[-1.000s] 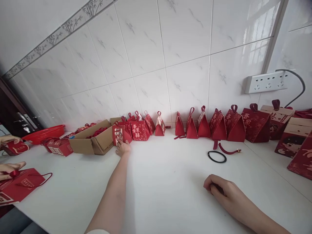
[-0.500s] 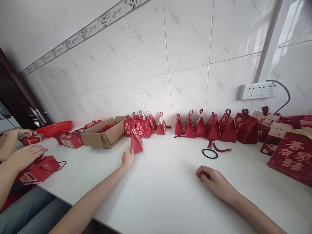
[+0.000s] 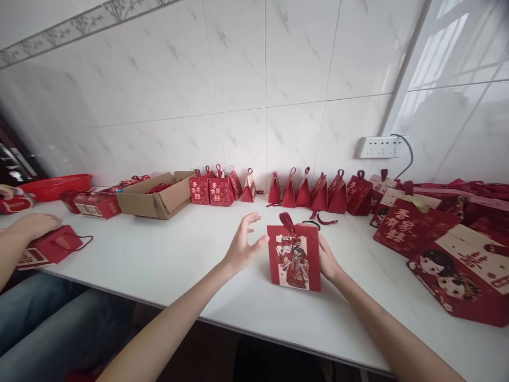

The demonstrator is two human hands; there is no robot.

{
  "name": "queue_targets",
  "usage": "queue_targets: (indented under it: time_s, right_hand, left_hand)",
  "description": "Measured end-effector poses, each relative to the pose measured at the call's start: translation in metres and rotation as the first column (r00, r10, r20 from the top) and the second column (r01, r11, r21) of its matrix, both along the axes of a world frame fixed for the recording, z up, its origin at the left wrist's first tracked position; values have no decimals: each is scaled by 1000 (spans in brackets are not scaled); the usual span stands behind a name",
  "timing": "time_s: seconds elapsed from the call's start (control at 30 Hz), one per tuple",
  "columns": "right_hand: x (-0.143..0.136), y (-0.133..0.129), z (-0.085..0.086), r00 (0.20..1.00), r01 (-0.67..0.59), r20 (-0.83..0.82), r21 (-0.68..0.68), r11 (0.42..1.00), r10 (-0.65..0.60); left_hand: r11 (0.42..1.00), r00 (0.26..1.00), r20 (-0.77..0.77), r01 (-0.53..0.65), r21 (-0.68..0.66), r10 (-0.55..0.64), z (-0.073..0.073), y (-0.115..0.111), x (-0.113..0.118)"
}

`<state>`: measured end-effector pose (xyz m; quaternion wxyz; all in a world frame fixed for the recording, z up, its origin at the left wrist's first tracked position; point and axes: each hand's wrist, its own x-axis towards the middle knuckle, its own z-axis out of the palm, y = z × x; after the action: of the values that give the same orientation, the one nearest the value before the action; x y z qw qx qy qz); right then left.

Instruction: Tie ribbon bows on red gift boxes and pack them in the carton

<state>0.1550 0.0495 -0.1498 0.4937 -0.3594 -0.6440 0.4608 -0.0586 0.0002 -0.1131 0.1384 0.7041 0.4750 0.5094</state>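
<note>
A red gift box (image 3: pixel 295 260) stands in front of me near the table's front edge. It has a ribbon loop on top and a printed picture of figures in patterned robes on the side facing me. My right hand (image 3: pixel 328 260) holds it by the right side, its fingers mostly hidden behind the box. Just left of the box, my left hand (image 3: pixel 244 244) is open, fingers spread and raised, with nothing in it. A black ring (image 3: pixel 312 223) lies partly hidden behind the box, near a dark red ribbon strip (image 3: pixel 326 219).
Several red gift boxes (image 3: pixel 289 192) line the wall. A cardboard box (image 3: pixel 145 204) and a red basin (image 3: pixel 59 185) are at the left; more gift boxes (image 3: pixel 401 228) crowd the right. Another person's hand (image 3: pixel 37 225) rests on a red box (image 3: pixel 58 246). A power strip (image 3: pixel 379 147) is on the wall.
The gift box that my left hand held at the left is now in front of me, turned to its printed side. My left hand has let go; my right hand has closed on it.
</note>
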Motion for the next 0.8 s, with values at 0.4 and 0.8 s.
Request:
queue_targets:
  time_s: [0.4, 0.8]
  right_hand:
    - [11, 4, 15, 979, -59, -182, 193, 979, 95]
    - [-16, -29, 25, 919, 104, 115, 852, 514, -377]
  left_hand:
    - [965, 924, 340, 228, -127, -173, 9, 43, 41]
    - [988, 952, 295, 113, -105, -78, 11, 11, 50]
